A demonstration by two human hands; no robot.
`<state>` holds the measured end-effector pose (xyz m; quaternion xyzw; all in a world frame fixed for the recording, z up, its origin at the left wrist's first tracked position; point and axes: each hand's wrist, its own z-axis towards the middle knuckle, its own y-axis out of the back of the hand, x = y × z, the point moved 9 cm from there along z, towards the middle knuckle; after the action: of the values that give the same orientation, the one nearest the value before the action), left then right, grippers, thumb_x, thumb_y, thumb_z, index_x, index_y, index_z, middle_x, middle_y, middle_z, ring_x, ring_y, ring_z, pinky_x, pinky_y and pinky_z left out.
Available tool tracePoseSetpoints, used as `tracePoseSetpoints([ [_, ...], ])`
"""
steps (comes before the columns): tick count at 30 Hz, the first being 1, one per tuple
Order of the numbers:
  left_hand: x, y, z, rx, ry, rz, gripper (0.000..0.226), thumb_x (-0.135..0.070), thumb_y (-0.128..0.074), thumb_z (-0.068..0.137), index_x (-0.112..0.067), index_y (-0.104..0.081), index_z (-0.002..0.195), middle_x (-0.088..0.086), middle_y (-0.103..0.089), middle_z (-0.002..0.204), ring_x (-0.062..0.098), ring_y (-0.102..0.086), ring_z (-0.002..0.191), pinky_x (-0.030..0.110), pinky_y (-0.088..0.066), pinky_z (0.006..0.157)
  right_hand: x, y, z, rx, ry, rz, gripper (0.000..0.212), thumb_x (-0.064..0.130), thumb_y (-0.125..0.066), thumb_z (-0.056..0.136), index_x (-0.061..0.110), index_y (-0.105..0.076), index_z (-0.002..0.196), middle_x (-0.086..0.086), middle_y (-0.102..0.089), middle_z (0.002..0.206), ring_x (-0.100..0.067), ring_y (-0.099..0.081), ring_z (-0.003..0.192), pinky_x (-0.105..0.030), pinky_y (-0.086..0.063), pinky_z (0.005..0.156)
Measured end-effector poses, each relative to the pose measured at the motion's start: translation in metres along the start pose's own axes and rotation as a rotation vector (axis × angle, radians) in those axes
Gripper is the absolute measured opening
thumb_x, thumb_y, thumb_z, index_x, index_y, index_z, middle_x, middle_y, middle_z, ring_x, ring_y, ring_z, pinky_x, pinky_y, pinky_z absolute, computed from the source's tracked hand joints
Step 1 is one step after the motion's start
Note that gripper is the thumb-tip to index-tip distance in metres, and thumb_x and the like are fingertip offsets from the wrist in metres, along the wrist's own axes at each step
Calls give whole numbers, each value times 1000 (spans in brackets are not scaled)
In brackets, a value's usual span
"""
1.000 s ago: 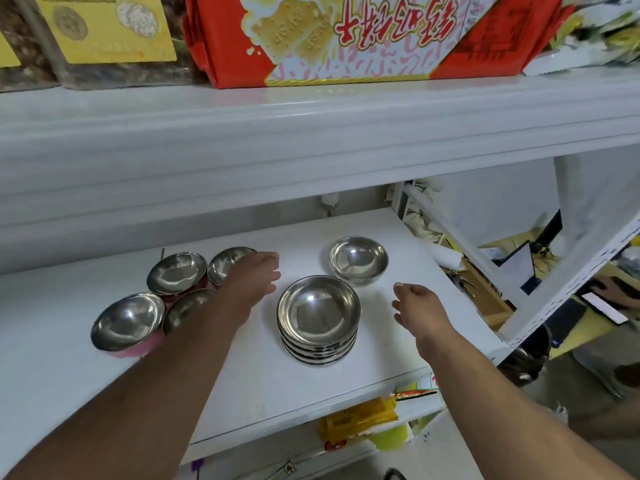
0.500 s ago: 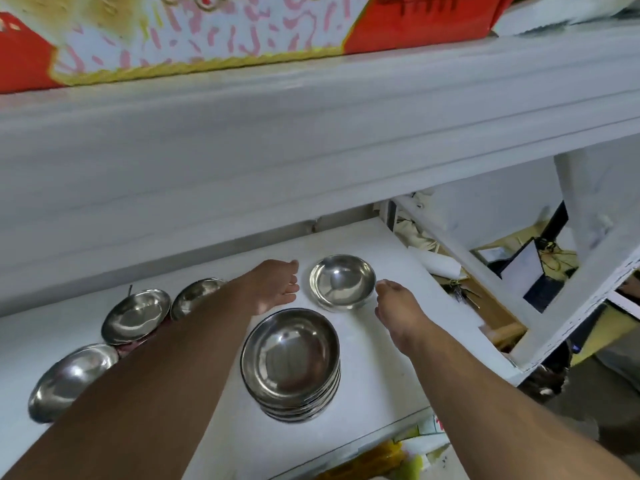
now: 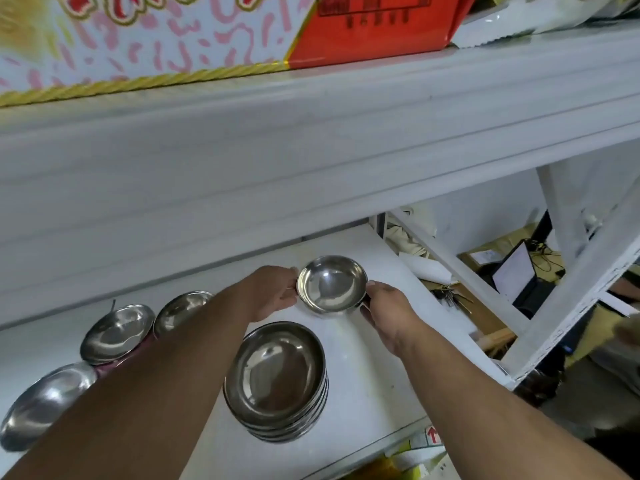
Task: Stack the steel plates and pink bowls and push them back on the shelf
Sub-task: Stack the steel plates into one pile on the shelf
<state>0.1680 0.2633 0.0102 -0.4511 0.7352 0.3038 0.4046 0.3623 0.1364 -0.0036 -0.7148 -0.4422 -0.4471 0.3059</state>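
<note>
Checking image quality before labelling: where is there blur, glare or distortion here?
Head view: the printed box at top is motion-blurred; wide-angle bending curves the upper shelf edge; bright glare spots sit in the single steel plate and the leftmost bowl; the stacked plates look sharp.

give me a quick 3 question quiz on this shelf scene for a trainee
1. True or false: both hands touch the lone plate.
2. Which lies nearer the shelf's front edge: A) the lone plate, B) the plate stack?
3. Fill in: the bowls sit to the ___ of the stack.

Key
1. True: the left hand and right hand meet its rim on opposite sides.
2. B.
3. Left.
</note>
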Motion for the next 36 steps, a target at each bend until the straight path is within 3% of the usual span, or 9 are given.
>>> tracePoseSetpoints([
  [7,-36,17,-59,-33,-176,-123,23,-10,-53,98,-11,-75,92,7,-75,99,21,-68,98,37,-51,97,42,-9,-43,18,72,70,36,28,-44,86,-1,-61,96,-18,-60,93,-11,-27,112,-61,-37,116],
  [10,-46,29,-100,-75,-241,-209,22,-12,-51,98,-9,-73,100,6,-75,100,20,-68,98,35,-51,93,62,-19,-68,32,144,30,33,31,-47,84,3,-64,90,-7,-54,87,-25,-46,89,-54,-42,111],
  [13,-44,44,-133,-135,-278,-228,23,-15,-53,95,-7,-72,105,10,-73,109,22,-68,102,35,-52,93,75,-29,-91,53,223,-43,44,34,-49,84,-5,-62,102,-18,-60,89,-34,-60,92,-69,-35,111],
  [16,-27,63,-159,-192,-290,-230,30,-17,-51,96,-3,-70,115,15,-72,119,26,-68,112,38,-51,100,75,-43,-114,96,270,-123,41,33,-48,91,-3,-65,104,-17,-68,93,-45,-64,107,-68,-39,110],
  [21,6,78,-194,-254,-293,-216,25,-16,-50,98,-12,-74,102,7,-77,99,13,-72,89,30,-55,87,58,-58,-144,158,248,-196,36,24,-46,103,15,-81,100,-4,-80,110,-13,-70,112,-38,-50,108],
  [24,27,80,-201,-256,-258,-224,24,-14,-51,99,-12,-75,102,5,-73,85,10,-67,74,28,-54,77,45,-60,-152,156,238,-242,36,20,-43,104,3,-75,105,-13,-77,114,-22,-67,117,-40,-47,107],
  [27,45,80,-203,-248,-237,-226,25,-13,-51,98,-8,-74,106,3,-70,82,6,-64,66,33,-55,87,32,-58,-157,151,208,-254,35,20,-44,104,3,-75,106,-11,-77,115,-16,-67,115,-27,-51,91],
  [30,53,73,-204,-242,-223,-216,25,-17,-55,97,-4,-73,109,6,-73,90,10,-64,73,35,-54,89,20,-54,-159,135,163,-276,37,23,-45,106,9,-77,96,1,-76,105,-3,-64,104,-20,-47,79],
  [36,57,63,-212,-235,-221,-103,27,-15,-48,101,-19,-74,95,-2,-78,92,12,-69,89,32,-52,79,1,-53,-152,71,112,-290,27,28,-46,107,30,-70,95,21,-61,95,-12,-55,104,-31,-38,94],
])
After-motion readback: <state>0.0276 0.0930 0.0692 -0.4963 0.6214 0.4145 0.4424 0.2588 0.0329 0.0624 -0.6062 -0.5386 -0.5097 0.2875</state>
